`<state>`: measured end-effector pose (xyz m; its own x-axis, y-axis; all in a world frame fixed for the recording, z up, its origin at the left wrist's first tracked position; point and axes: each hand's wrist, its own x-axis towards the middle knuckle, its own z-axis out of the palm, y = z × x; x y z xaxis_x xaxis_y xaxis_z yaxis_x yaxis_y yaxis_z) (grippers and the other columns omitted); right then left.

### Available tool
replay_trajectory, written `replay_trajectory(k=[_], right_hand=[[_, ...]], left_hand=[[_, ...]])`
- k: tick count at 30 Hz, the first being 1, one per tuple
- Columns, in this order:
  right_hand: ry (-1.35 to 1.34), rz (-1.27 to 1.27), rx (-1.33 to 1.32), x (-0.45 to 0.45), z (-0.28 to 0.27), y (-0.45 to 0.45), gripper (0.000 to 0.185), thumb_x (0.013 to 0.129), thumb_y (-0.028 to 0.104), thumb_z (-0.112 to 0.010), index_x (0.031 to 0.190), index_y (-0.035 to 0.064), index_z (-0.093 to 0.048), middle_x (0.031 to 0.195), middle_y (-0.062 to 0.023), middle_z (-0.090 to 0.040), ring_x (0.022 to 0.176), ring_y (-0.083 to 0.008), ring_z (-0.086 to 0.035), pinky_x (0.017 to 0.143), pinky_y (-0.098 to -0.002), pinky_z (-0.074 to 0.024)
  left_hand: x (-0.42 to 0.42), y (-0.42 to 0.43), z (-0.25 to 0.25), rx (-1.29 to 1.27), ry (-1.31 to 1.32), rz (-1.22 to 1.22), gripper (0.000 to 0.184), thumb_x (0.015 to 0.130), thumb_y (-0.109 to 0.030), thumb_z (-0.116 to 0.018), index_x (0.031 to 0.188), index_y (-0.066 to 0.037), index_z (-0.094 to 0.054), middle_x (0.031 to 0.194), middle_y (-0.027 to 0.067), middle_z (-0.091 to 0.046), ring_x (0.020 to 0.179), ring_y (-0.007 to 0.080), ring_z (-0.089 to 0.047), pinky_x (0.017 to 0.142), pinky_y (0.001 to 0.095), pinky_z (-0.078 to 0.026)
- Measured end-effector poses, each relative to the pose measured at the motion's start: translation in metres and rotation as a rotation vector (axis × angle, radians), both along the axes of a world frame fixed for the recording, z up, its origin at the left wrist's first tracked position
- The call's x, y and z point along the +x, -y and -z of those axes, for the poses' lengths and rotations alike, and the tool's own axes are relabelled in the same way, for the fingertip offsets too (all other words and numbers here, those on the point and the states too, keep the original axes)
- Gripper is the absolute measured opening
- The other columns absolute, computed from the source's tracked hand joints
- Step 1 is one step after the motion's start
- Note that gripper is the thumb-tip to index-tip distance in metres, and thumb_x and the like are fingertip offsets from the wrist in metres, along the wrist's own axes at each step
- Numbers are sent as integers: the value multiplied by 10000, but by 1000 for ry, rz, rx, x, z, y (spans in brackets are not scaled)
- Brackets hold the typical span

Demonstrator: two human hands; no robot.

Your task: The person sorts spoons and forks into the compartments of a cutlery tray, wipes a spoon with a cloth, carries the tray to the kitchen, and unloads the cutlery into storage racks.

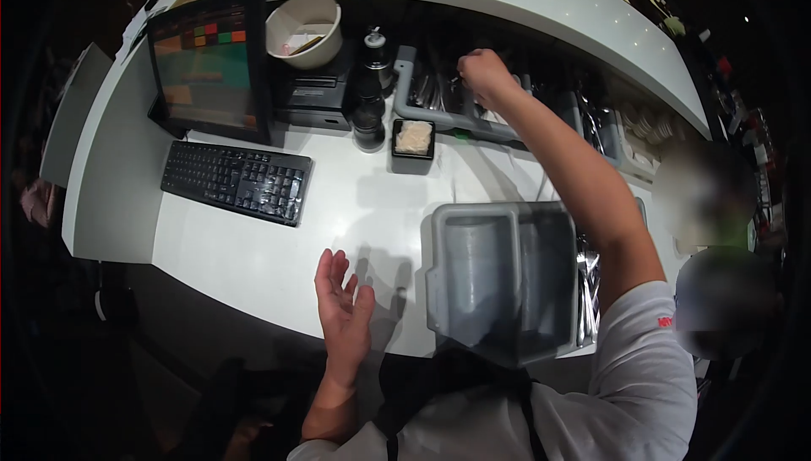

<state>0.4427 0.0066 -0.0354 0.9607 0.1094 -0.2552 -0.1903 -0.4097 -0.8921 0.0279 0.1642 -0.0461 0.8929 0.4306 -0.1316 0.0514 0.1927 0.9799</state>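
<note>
My left hand (345, 305) is raised over the counter's front edge, fingers apart and holding nothing. My right hand (486, 78) reaches over the grey cutlery tray (481, 127) at the back of the counter, its fingers curled together; what they hold, if anything, is hidden. Metal cutlery (432, 91) lies in that tray's compartment to the left of my right hand. Nearer me stands a grey divided bin (473, 279), whose left and middle compartments show bare bottoms. More cutlery (587, 292) lies along its right side, under my right arm.
On the white counter (338, 208) are a keyboard (236, 180), a touchscreen (207, 68), a printer (312, 98), a white bucket (306, 32), dark bottles (368, 119) and a small black container (413, 140). Stacked cups (649, 126) stand right. Blurred shapes lie at the right edge.
</note>
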Motion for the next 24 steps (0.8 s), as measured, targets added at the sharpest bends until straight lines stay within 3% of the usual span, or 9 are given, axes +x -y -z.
replay_trajectory(k=[5,10,12,14,18,19,20,22,24], right_hand=[[44,-131,267,-124,-81,94,448,904,92,-541,1311,-82,-476,1189,-158,-600,1103,-211,-594,939,-315,-493],[410,-25,240,-211,-149,223,315,920,123,-582,1190,-38,-590,1077,-132,-666,969,-171,-648,891,-294,-502],[429,126,113,-241,-143,270,288,941,169,-602,1156,-22,-595,999,-97,-661,912,-146,-635,853,-276,-504],[339,101,-39,-270,-116,316,223,942,170,-616,1071,-12,-617,879,-49,-647,816,-114,-599,773,-263,-487],[217,130,-307,-319,-50,360,147,916,138,-658,953,-3,-641,802,-4,-636,741,-68,-556,675,-253,-462],[152,87,-375,-327,-53,356,162,900,149,-681,930,-4,-637,796,-11,-640,716,-70,-555,655,-259,-465],[182,45,-386,-329,-36,362,237,844,188,-739,956,6,-638,732,-77,-642,648,-161,-600,626,-307,-486],[177,34,-435,-329,-36,345,324,783,184,-782,1008,22,-613,781,-120,-640,702,-243,-631,665,-359,-498],[401,6,-491,-324,-15,338,381,740,158,-794,1037,36,-591,862,-164,-631,802,-323,-635,721,-414,-494]], left_hand=[[5,10,-5,6,-28,11,629,945,-76,-577,1489,-25,-266,1376,186,-453,1238,228,-465,1052,329,-367],[2,34,-10,65,57,107,502,957,-123,-595,1394,24,-397,1258,156,-562,1114,187,-553,987,320,-429],[2,56,-23,21,113,157,479,957,-129,-598,1374,24,-419,1220,146,-588,1056,172,-583,950,311,-456],[7,94,-37,-16,89,254,440,942,-78,-603,1344,12,-451,1136,123,-634,937,126,-617,856,263,-485],[33,171,-43,411,24,760,396,903,-134,-668,1262,-22,-546,1040,129,-668,756,171,-648,726,307,-527],[47,193,-44,570,96,782,387,873,-132,-693,1223,-22,-570,1006,141,-667,738,201,-651,715,319,-527],[65,217,-44,731,167,802,377,843,-130,-718,1183,-23,-594,972,152,-667,720,230,-655,704,331,-527],[106,262,-30,925,305,738,396,793,-142,-751,1142,-21,-608,903,161,-654,731,288,-653,699,358,-520],[144,292,-3,1023,636,580,302,781,-164,-762,1017,-19,-639,865,151,-648,727,303,-646,681,383,-510]])
